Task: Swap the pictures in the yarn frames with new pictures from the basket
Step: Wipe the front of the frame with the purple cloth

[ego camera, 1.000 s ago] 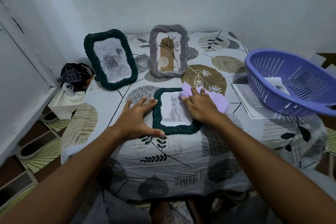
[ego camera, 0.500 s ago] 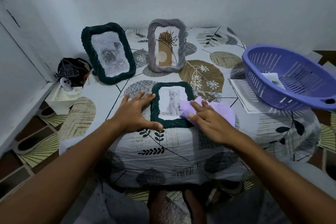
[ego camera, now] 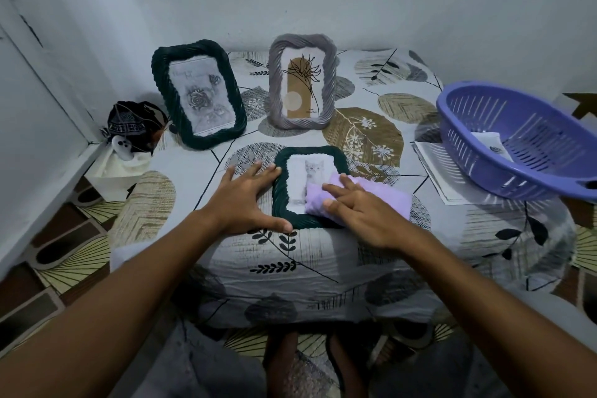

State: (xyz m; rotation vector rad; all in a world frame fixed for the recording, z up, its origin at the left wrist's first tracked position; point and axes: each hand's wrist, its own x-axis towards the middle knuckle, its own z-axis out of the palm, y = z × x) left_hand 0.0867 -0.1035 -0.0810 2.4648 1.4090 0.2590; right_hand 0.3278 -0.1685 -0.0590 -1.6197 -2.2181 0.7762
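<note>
I am looking down at a small table [ego camera: 323,252] draped in a leaf-print cloth. The small dark green frame [ego camera: 280,203] with a kitten picture [ego camera: 309,171] is lying flat at the near middle. My left hand [ego camera: 245,200] is lying released, fingers spread straight, flat on the cloth and touching the frame's left edge, the thumb reaching along its near edge. My right hand [ego camera: 361,210] is pressing a lilac cloth [ego camera: 381,200] with straight fingers onto the frame's right side; the cloth is covering the lower right part of the picture and spilling onto the table to the right.

Farther back, a larger dark green frame [ego camera: 198,94] with a grey rose picture is standing tilted at the left, and a grey frame [ego camera: 302,81] with a brown plant print is standing upright just right of it. At the far right, a purple basket [ego camera: 517,145] is sitting tilted, overhanging the table edge, with a white picture [ego camera: 489,144] inside it; what that picture shows is too small for me to tell. Sheets of paper [ego camera: 433,168] are lying under the basket's left side. Off the table's left, a dark bundle [ego camera: 135,123] is resting on a white box [ego camera: 116,168].
</note>
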